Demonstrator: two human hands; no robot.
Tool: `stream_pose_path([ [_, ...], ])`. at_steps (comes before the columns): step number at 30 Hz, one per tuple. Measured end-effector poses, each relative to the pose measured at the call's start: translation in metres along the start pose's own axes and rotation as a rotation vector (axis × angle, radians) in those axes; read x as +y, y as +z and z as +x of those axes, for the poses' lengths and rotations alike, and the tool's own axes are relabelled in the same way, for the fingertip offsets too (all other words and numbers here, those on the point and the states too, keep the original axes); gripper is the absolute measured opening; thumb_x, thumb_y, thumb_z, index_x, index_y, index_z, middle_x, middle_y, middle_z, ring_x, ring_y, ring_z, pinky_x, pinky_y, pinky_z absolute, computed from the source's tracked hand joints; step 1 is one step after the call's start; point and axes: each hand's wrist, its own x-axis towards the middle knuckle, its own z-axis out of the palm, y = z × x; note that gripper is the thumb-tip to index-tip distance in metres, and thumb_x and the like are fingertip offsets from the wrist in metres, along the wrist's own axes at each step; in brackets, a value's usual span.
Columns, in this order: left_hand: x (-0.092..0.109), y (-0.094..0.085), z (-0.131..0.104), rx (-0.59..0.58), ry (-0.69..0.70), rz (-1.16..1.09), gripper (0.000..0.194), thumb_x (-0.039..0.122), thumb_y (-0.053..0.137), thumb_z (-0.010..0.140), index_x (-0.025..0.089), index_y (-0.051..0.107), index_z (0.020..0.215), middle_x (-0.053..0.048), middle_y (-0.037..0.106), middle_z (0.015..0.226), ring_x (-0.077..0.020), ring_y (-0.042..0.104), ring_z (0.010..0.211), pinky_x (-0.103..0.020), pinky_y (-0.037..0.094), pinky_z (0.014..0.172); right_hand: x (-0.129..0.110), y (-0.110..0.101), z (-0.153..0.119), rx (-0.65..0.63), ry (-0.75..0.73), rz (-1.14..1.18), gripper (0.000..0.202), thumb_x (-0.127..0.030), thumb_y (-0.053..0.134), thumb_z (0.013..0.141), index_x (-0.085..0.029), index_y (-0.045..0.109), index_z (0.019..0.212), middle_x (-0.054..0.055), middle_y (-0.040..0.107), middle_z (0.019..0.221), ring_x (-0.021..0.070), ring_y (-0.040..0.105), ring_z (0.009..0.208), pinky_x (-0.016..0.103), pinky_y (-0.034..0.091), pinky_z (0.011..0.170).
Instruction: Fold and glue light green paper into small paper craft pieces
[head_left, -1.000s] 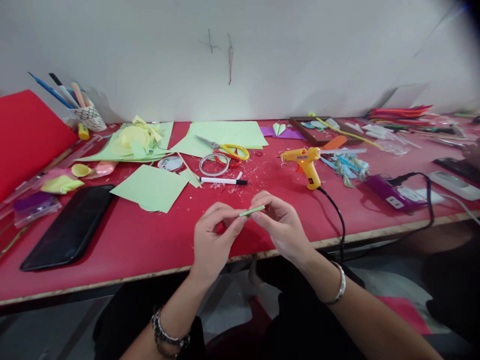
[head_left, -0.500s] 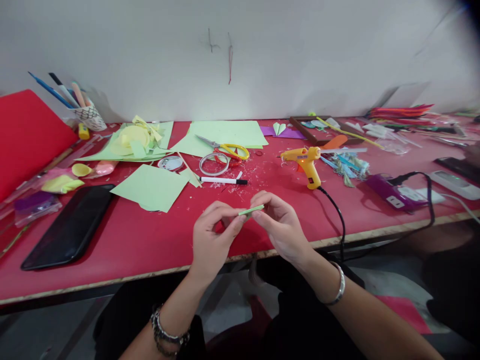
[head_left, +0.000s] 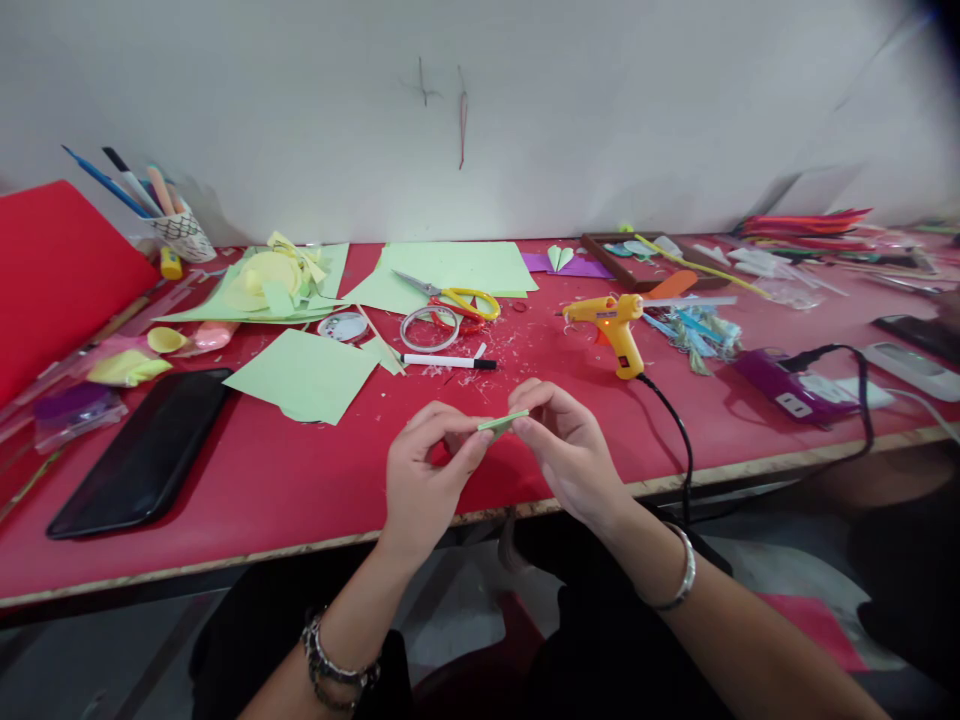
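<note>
A small folded piece of light green paper [head_left: 501, 421] is held above the front edge of the red table. My left hand [head_left: 426, 460] pinches its left end between thumb and fingers. The thumb and fingers of my right hand [head_left: 564, 448] close on its right end. Beyond my hands lie a white marker with a black cap [head_left: 448, 361], a roll of tape [head_left: 430, 329] and yellow-handled scissors [head_left: 471, 302]. A square sheet of green paper [head_left: 306, 375] rests to the left of them.
A yellow glue gun [head_left: 619, 335] with a black cord stands at the right, near a purple power adapter [head_left: 787, 385]. A black phone [head_left: 142, 455] lies at the left. Farther back are a pen cup [head_left: 184, 235], green sheets [head_left: 465, 265] and a brown tray [head_left: 611, 262].
The right thumb has shifted slightly along the folded paper, and a bit more of its face shows. The left hand keeps its hold. The whole view has moved very little.
</note>
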Motion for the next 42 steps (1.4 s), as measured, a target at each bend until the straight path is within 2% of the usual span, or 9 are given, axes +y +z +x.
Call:
stream_pose_path([
  [13, 0.0011, -0.0018, -0.0001, 0.028, 0.000, -0.007, 0.002, 0.019, 0.059, 0.074, 0.018, 0.060, 0.072, 0.001, 0.051, 0.066, -0.0091, 0.046, 0.060, -0.020, 0.038, 0.054, 0.0006, -0.0003, -0.0006, 0.010, 0.021, -0.003, 0.004, -0.021, 0.062, 0.073, -0.023, 0.058, 0.074, -0.002, 0.051, 0.073, 0.0113, 0.045, 0.068, 0.024, 0.038, 0.063],
  [23, 0.0004, -0.0011, 0.0005, 0.002, 0.015, -0.023, 0.003, 0.016, 0.059, 0.074, 0.018, 0.059, 0.072, 0.002, 0.049, 0.066, -0.0087, 0.045, 0.059, -0.020, 0.037, 0.054, -0.0020, -0.0005, -0.0022, -0.011, 0.021, 0.039, 0.006, -0.018, 0.058, 0.075, -0.023, 0.056, 0.074, -0.003, 0.048, 0.073, 0.0102, 0.043, 0.066, 0.022, 0.035, 0.061],
  [31, 0.0010, -0.0042, 0.0017, -0.030, 0.084, 0.033, 0.003, 0.016, 0.059, 0.074, 0.018, 0.061, 0.075, 0.000, 0.051, 0.069, -0.0095, 0.048, 0.061, -0.021, 0.039, 0.054, -0.0028, -0.0018, -0.0031, -0.007, 0.039, 0.079, 0.005, -0.018, 0.058, 0.075, -0.023, 0.055, 0.076, -0.002, 0.049, 0.076, 0.0099, 0.044, 0.069, 0.023, 0.036, 0.064],
  [42, 0.0059, -0.0066, -0.0008, 0.022, 0.246, 0.219, 0.009, 0.008, 0.057, 0.072, 0.016, 0.059, 0.075, 0.002, 0.050, 0.068, -0.0068, 0.046, 0.056, -0.020, 0.039, 0.054, -0.0010, 0.0013, -0.0039, -0.020, 0.017, 0.073, 0.006, -0.016, 0.058, 0.075, -0.022, 0.056, 0.075, -0.002, 0.050, 0.075, 0.0094, 0.044, 0.068, 0.023, 0.036, 0.063],
])
